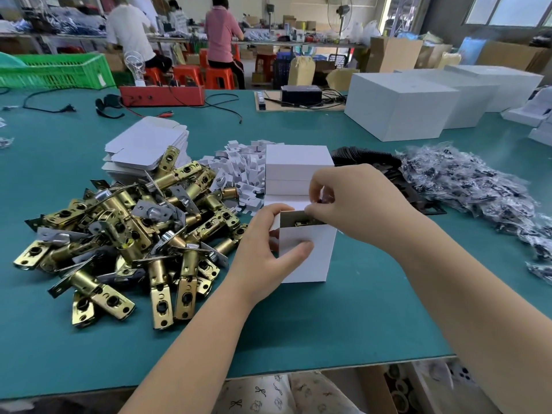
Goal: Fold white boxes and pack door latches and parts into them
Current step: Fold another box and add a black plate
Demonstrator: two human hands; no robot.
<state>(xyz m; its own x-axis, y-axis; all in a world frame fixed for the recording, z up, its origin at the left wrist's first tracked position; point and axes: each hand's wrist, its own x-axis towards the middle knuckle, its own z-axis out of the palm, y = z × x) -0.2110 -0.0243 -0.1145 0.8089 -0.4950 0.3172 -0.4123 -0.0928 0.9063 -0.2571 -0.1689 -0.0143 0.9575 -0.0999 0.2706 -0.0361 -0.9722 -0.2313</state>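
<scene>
No brand, label or writing can be read on anything before you; your left hand (268, 249) grips the upright white box (310, 252) at the middle of the green surface (328, 324), thumb pressed on its front, while your right hand (355, 201) has its fingers pinched on the top flap, a brass latch showing inside. Door latches (128, 234) are heaped just left; flat box blanks (143, 144) lie behind; bagged parts (478, 186) right; workers on orange stools (218, 76) beyond.
</scene>
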